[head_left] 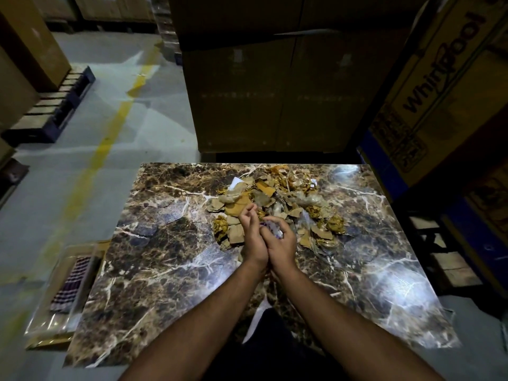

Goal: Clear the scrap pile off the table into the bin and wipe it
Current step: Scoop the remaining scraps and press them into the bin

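A scrap pile [277, 199] of torn brown cardboard, crumpled yellow-brown paper and clear plastic lies on the far middle of the marble-patterned table [165, 259]. Both my hands are pressed together at the pile's near edge. My right hand [280, 243] curls its fingers round a small clear and purple plastic scrap [275, 229]. My left hand [251, 232] has its fingers bent upward beside it, over the cardboard bits; whether it holds anything is unclear.
A clear plastic bin [66, 292] with a checked cloth [71, 284] inside sits on the floor at the table's left. Large cardboard boxes [275, 92] stand close behind the table, and a Whirlpool carton [439, 78] at the right. Pallets [55, 108] line the left floor.
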`<state>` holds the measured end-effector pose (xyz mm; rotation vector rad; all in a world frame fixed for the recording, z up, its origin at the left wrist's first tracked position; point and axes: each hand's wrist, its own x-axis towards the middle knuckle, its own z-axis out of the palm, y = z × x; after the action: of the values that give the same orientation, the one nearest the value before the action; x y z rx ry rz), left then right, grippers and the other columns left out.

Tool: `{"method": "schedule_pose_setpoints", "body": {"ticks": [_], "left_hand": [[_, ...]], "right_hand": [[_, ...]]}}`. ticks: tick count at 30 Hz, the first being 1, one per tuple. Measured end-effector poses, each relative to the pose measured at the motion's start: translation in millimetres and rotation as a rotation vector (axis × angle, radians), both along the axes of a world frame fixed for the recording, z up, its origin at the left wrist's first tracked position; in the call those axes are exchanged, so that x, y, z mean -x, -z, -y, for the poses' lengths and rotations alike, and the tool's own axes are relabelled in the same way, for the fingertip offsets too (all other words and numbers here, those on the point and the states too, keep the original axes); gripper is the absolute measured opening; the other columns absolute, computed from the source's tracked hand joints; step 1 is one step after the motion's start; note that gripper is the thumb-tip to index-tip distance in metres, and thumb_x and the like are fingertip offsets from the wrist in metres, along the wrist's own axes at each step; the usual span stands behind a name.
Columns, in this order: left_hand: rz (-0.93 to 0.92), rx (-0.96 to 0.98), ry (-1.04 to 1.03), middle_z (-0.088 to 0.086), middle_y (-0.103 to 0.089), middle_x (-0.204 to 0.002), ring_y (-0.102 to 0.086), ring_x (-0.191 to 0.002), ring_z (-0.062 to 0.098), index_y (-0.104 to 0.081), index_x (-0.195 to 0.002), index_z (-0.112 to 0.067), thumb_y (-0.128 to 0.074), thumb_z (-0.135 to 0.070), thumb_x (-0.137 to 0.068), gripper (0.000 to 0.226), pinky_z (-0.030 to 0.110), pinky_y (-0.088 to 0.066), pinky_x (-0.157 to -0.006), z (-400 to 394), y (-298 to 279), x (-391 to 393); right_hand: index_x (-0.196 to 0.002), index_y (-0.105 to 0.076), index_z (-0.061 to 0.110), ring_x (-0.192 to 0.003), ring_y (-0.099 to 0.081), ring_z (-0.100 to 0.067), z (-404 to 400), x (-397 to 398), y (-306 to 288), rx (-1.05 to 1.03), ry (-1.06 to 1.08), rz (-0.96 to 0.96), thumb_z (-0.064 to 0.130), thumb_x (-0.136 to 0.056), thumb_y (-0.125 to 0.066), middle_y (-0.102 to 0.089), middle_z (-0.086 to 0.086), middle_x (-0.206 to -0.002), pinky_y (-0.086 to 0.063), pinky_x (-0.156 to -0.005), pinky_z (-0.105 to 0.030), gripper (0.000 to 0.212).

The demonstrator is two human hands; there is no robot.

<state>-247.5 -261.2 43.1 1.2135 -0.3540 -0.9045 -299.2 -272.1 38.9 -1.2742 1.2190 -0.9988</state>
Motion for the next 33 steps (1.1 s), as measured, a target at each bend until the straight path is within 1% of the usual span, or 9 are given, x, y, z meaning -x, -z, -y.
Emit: {"method": "schedule_pose_setpoints", "body": {"ticks": [5, 8, 12, 15, 18, 22, 26, 30, 33], "left_hand": [[-0.073, 0.009, 0.131, 0.014, -0.055, -0.142, -0.063, -0.114, 0.015, -0.037, -0.141, -0.017, -0.032, -0.051, -0.105, 0.049, 0.024, -0.054, -0.084, 0, 12, 1], [-0.092, -0.039, 0.109, 0.009, -0.063, -0.135, -0.061, -0.122, 0.026, -0.039, -0.141, -0.022, -0.040, -0.066, -0.092, 0.066, 0.048, -0.049, -0.103, -4, 14, -8], [0.234, -0.191, 0.092, 0.003, -0.058, -0.134, -0.059, -0.119, 0.015, -0.041, -0.133, -0.032, -0.054, -0.055, -0.089, 0.051, 0.028, -0.052, -0.091, -34, 41, -20], [0.591, -0.347, 0.080, -0.002, -0.052, -0.133, -0.051, -0.124, 0.022, -0.046, -0.130, -0.034, -0.062, -0.050, -0.089, 0.047, 0.044, -0.051, -0.098, -69, 76, -16], [0.737, -0.500, 0.016, 0.003, -0.046, -0.138, -0.041, -0.129, 0.026, -0.044, -0.139, -0.023, -0.068, -0.034, -0.092, 0.054, 0.043, -0.043, -0.103, -86, 89, 4], [0.865, -0.625, 0.197, -0.004, -0.017, -0.165, -0.010, -0.153, 0.022, -0.022, -0.153, -0.034, -0.067, -0.054, -0.089, 0.081, 0.052, -0.012, -0.123, -83, 100, 24], [0.984, -0.689, 0.248, -0.009, 0.012, -0.169, 0.012, -0.155, 0.025, -0.012, -0.150, -0.061, -0.061, -0.076, -0.080, 0.087, 0.061, 0.012, -0.117, -56, 102, 45], [1.098, -0.797, 0.202, 0.000, 0.014, -0.168, 0.007, -0.154, 0.039, -0.028, -0.144, -0.063, -0.055, -0.086, -0.074, 0.079, 0.073, 0.005, -0.113, -22, 107, 59], [1.226, -0.827, 0.155, 0.007, -0.002, -0.169, -0.003, -0.154, 0.041, -0.051, -0.129, -0.056, -0.057, -0.081, -0.076, 0.059, 0.073, -0.001, -0.113, -11, 115, 68]], "right_hand": [[-0.082, -0.069, 0.010, -0.081, -0.068, -0.024, 7, 12, 7, -0.155, 0.082, 0.061, -0.008, -0.080, -0.073, -0.073, -0.007, -0.086, -0.054, -0.074, -0.033, 0.019], [-0.080, -0.067, 0.015, -0.081, -0.066, -0.024, 18, 28, 5, -0.245, 0.119, 0.160, -0.013, -0.082, -0.068, -0.070, -0.005, -0.091, -0.057, -0.070, -0.040, 0.028], [-0.081, -0.068, 0.022, -0.088, -0.069, -0.031, 45, 67, 10, -0.360, 0.234, 0.272, -0.009, -0.086, -0.068, -0.069, -0.007, -0.104, -0.060, -0.075, -0.053, 0.031], [-0.077, -0.067, 0.021, -0.090, -0.065, -0.032, 56, 100, 27, -0.290, 0.276, 0.203, -0.010, -0.085, -0.069, -0.069, -0.006, -0.094, -0.057, -0.076, -0.044, 0.033], [-0.075, -0.068, 0.026, -0.090, -0.063, -0.031, 53, 127, 48, -0.298, 0.321, 0.124, -0.007, -0.086, -0.070, -0.069, -0.007, -0.091, -0.054, -0.080, -0.045, 0.035], [-0.080, -0.066, 0.020, -0.092, -0.064, -0.028, 49, 144, 56, -0.254, 0.343, 0.023, -0.010, -0.086, -0.070, -0.068, -0.001, -0.094, -0.052, -0.084, -0.039, 0.030], [-0.080, -0.066, 0.017, -0.090, -0.062, -0.016, 53, 151, 61, -0.177, 0.221, -0.097, -0.014, -0.081, -0.070, -0.066, 0.009, -0.092, -0.050, -0.084, -0.034, 0.032], [-0.080, -0.067, 0.015, -0.086, -0.062, -0.006, 59, 161, 65, -0.081, 0.084, -0.201, -0.012, -0.079, -0.074, -0.068, 0.007, -0.090, -0.046, -0.084, -0.031, 0.027], [-0.079, -0.067, 0.017, -0.090, -0.063, -0.017, 59, 168, 70, -0.056, 0.021, -0.225, -0.013, -0.078, -0.075, -0.068, 0.002, -0.090, -0.043, -0.086, -0.028, 0.030]]}}
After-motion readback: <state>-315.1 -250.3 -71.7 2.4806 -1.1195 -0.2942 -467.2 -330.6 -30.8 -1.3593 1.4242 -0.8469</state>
